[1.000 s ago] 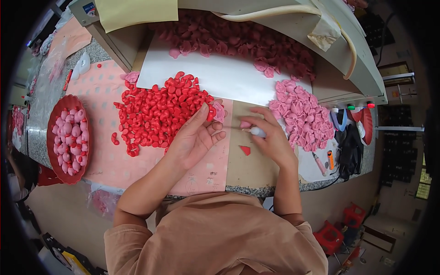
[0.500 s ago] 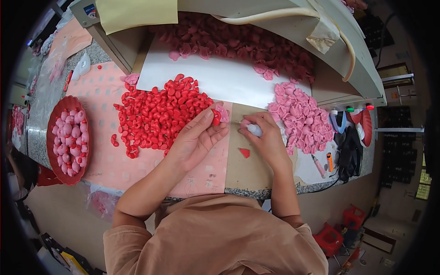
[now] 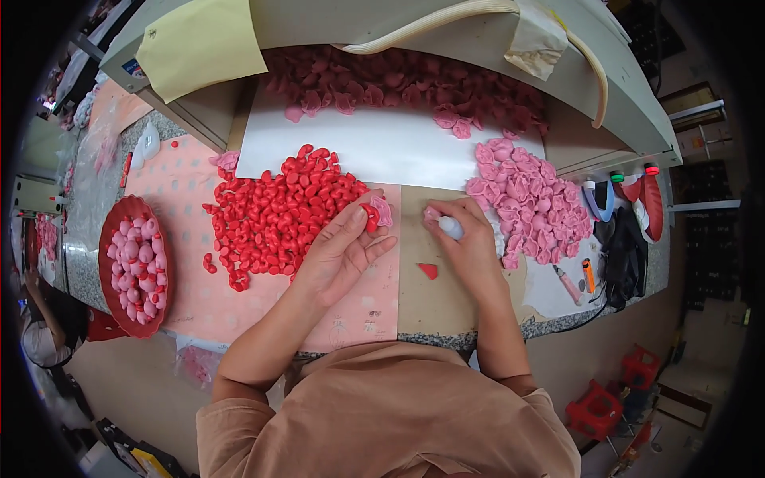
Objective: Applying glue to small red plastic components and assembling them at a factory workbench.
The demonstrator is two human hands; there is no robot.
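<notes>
- Red piece (image 3: 371,219): located at the left hand's fingertips, above the seam between pink mat (image 3: 187,303) and brown board (image 3: 418,315). Glossy, rounded, apparently moulded.
- Pink piece (image 3: 382,210): directly against the red piece; thin, with wavy edges. Whether the two are joined cannot be told.
- Left hand (image 3: 339,251): thumb and fingers pinch the red piece; remaining fingers are loosely curled. Risk: a light pinch on a smooth, curved surface could let the piece roll out. Likewise, uneven finger pressure could bend the thin pink edge.
- Right hand (image 3: 468,247): fingers are wrapped around a bottle (image 3: 451,228), pale, smooth and rounded. Risk: if it contains liquid, excess squeezing could cause drips on the brown board. Its contents cannot be seen.
- Red scrap (image 3: 429,271): flat, angular, on the brown board below the right hand. Any drip there could make it stick.
- Red heap (image 3: 279,215): glossy, bean-like pieces, left of the hands. A dropped piece would be hard to pick out here.
- Pink heap (image 3: 530,203): matte, cupped, ruffled pieces, right of the hands. A sweeping right forearm could scatter them.
- Red dish (image 3: 147,327): scalloped rim, far left, holding rounded pink-and-red pieces.
</notes>
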